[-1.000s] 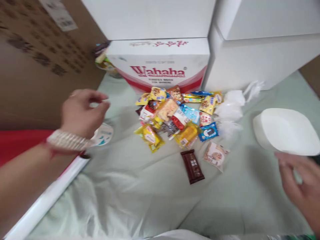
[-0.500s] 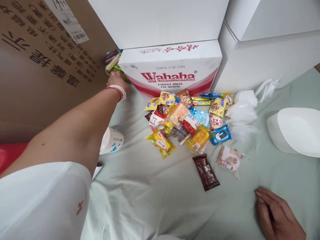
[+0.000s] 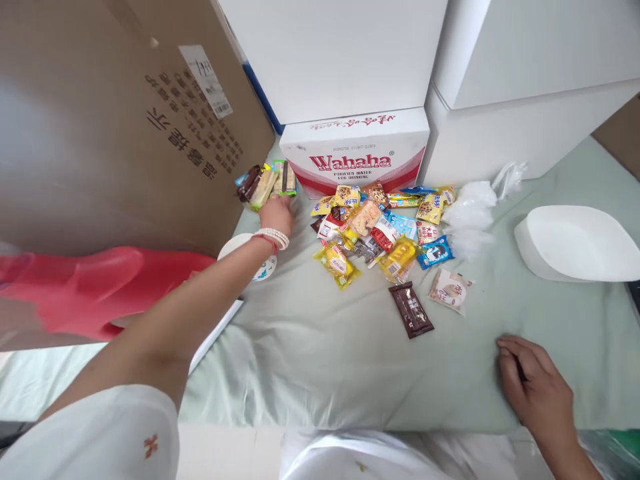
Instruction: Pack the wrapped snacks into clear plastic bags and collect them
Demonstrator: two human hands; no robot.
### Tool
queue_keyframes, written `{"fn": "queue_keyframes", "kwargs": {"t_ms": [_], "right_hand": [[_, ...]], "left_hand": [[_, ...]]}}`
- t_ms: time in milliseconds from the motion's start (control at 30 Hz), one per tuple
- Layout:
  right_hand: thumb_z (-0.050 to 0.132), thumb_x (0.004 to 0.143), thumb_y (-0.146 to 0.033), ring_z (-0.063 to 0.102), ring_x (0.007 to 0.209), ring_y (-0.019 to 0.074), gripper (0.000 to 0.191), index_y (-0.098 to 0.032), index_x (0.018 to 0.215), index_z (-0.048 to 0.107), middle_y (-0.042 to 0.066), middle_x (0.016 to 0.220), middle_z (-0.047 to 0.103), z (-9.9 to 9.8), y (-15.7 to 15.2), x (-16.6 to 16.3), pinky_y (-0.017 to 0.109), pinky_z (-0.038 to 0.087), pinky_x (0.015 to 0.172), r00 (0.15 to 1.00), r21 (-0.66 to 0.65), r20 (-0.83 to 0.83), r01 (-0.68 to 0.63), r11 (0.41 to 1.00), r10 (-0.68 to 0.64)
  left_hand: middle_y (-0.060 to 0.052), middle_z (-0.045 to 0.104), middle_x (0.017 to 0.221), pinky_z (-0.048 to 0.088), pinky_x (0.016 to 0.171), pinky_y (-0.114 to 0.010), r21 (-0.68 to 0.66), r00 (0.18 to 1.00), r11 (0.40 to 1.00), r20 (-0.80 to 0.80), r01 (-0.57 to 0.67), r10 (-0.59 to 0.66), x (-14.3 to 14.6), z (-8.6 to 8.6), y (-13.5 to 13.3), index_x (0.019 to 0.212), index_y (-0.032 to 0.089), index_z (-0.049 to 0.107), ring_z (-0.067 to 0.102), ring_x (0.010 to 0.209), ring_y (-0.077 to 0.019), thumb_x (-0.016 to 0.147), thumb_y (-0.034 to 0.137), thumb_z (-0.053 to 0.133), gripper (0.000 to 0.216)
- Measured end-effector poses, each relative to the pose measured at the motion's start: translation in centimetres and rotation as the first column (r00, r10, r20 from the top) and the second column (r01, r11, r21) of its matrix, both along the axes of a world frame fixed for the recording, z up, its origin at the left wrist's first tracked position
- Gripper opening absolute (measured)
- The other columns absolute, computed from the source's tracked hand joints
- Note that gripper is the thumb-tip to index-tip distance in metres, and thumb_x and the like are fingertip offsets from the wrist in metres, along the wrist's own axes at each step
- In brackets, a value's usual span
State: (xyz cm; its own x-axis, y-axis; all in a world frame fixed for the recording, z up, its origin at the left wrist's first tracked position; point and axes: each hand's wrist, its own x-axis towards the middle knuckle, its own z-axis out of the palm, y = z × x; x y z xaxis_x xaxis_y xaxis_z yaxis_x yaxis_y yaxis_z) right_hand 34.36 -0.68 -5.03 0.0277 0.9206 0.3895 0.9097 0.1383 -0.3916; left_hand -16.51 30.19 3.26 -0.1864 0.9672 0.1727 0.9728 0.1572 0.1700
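Note:
At the far left corner of the water carton, my left hand (image 3: 277,215) is closed on several wrapped snack bars (image 3: 265,185), some pale like wafers and one dark brown. My fingertips are partly hidden behind the wrappers. My right hand (image 3: 537,387) rests on the green sheet (image 3: 320,360) at the lower right, fingers curled in, with nothing visible in it. Between the hands lies a heap of wrapped snacks (image 3: 367,220) in yellow, red and blue. A dark brown packet (image 3: 411,310) and a pale round-biscuit packet (image 3: 449,291) lie in front of the heap.
Behind the heap stands a Wahaha water carton (image 3: 355,157) under a white box (image 3: 340,53). A large brown carton (image 3: 100,133) with a red bag (image 3: 115,287) walls the left. A paper cup (image 3: 265,268), clear plastic bags (image 3: 470,220) and a white bin (image 3: 540,253) lie around.
My left hand has lifted away from the corner beside the water carton, bringing the snack bars more into view. The whole view has shifted back, while my right hand stays resting on the sheet.

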Motion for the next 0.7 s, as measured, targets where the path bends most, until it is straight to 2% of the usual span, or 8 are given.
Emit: {"fn": "queue_keyframes", "kwargs": {"t_ms": [167, 267, 400, 533, 567, 600, 633, 700], "right_hand": [[0.052, 0.102, -0.03, 0.072, 0.094, 0.0224, 0.021, -0.021, 0.106, 0.071, 0.008, 0.11, 0.073, -0.3, 0.3, 0.0, 0.036, 0.058, 0.084, 1.0, 0.043, -0.007, -0.027, 0.999, 0.027], [0.052, 0.101, -0.028, 0.072, 0.095, 0.0222, 0.02, -0.02, 0.104, 0.071, 0.008, 0.109, 0.073, -0.4, 0.4, 0.0, 0.036, 0.058, 0.084, 0.999, 0.057, -0.017, -0.033, 0.998, 0.034], [0.051, 0.101, -0.027, 0.072, 0.096, 0.0224, 0.022, -0.02, 0.104, 0.071, 0.009, 0.108, 0.074, -0.6, 0.5, -0.1, 0.036, 0.058, 0.086, 1.0, 0.046, -0.014, -0.018, 0.999, 0.018], [0.049, 0.101, -0.028, 0.072, 0.096, 0.0227, 0.024, -0.019, 0.105, 0.071, 0.009, 0.108, 0.073, -0.9, 0.5, 0.0, 0.036, 0.058, 0.085, 1.0, 0.054, -0.008, -0.009, 0.999, 0.01], [0.049, 0.101, -0.029, 0.072, 0.096, 0.0229, 0.024, -0.019, 0.105, 0.071, 0.009, 0.109, 0.073, -0.9, 0.5, -0.1, 0.036, 0.058, 0.084, 1.0, 0.059, -0.008, -0.006, 0.998, 0.007], [0.049, 0.101, -0.03, 0.072, 0.096, 0.0232, 0.024, -0.02, 0.105, 0.071, 0.01, 0.109, 0.074, -1.0, 0.5, -0.1, 0.036, 0.058, 0.085, 1.0, 0.062, -0.009, -0.003, 0.998, 0.004], [0.049, 0.101, -0.03, 0.072, 0.097, 0.0235, 0.025, -0.02, 0.105, 0.071, 0.01, 0.109, 0.074, -1.0, 0.4, -0.2, 0.037, 0.058, 0.085, 1.0, 0.062, -0.012, -0.001, 0.998, 0.002], [0.048, 0.101, -0.032, 0.073, 0.096, 0.024, 0.026, -0.02, 0.104, 0.071, 0.01, 0.109, 0.074, -1.0, 0.5, -0.2, 0.038, 0.058, 0.086, 1.0, 0.056, -0.023, 0.005, 0.998, -0.004]], "left_hand": [[-0.012, 0.065, 0.1, 0.048, 0.08, -0.038, 0.023, 0.993, 0.993, 0.012, 0.119, -0.12, 2.8, -0.6, -7.6, 0.089, 0.018, 0.066, 0.063, 0.094, -0.0269, 0.094, 0.02, 0.051, 0.016], [-0.01, 0.065, 0.1, 0.05, 0.084, -0.037, 0.103, 0.978, 0.974, 0.035, 0.203, -0.207, 4.1, -0.3, -11.0, 0.09, 0.017, 0.067, 0.065, 0.098, -0.0254, 0.099, 0.03, 0.047, 0.026], [-0.009, 0.066, 0.098, 0.049, 0.088, -0.037, 0.347, 0.959, 0.913, 0.103, 0.213, -0.263, 5.7, 2.4, -13.7, 0.092, 0.017, 0.069, 0.064, 0.098, -0.024, 0.1, 0.031, 0.047, 0.027], [-0.003, 0.065, 0.09, 0.048, 0.083, -0.031, 0.471, 0.891, 0.88, 0.376, 0.051, -0.253, 8.2, 5.8, -13.4, 0.092, 0.018, 0.07, 0.06, 0.084, -0.0181, 0.093, 0.029, 0.062, 0.013], [-0.002, 0.063, 0.086, 0.047, 0.079, -0.029, 0.462, 0.824, 0.886, 0.513, -0.03, -0.24, 9.0, 6.4, -12.7, 0.089, 0.018, 0.068, 0.057, 0.08, -0.016, 0.091, 0.027, 0.065, 0.009], [0.0, 0.061, 0.082, 0.046, 0.074, -0.025, 0.42, 0.702, 0.897, 0.68, -0.136, -0.212, 9.8, 6.7, -11.9, 0.085, 0.018, 0.066, 0.055, 0.076, -0.0139, 0.089, 0.024, 0.066, 0.007], [0.002, 0.059, 0.077, 0.043, 0.067, -0.022, 0.328, 0.509, 0.912, 0.844, -0.247, -0.166, 10.6, 7.0, -10.9, 0.081, 0.018, 0.063, 0.052, 0.071, -0.0119, 0.088, 0.019, 0.066, 0.009], [0.005, 0.049, 0.065, 0.034, 0.055, -0.018, -0.012, -0.018, 0.92, 1.0, -0.392, 0.005, 12.0, 7.1, -8.8, 0.073, 0.018, 0.053, 0.043, 0.059, -0.0085, 0.087, 0.011, 0.064, 0.02]]}}
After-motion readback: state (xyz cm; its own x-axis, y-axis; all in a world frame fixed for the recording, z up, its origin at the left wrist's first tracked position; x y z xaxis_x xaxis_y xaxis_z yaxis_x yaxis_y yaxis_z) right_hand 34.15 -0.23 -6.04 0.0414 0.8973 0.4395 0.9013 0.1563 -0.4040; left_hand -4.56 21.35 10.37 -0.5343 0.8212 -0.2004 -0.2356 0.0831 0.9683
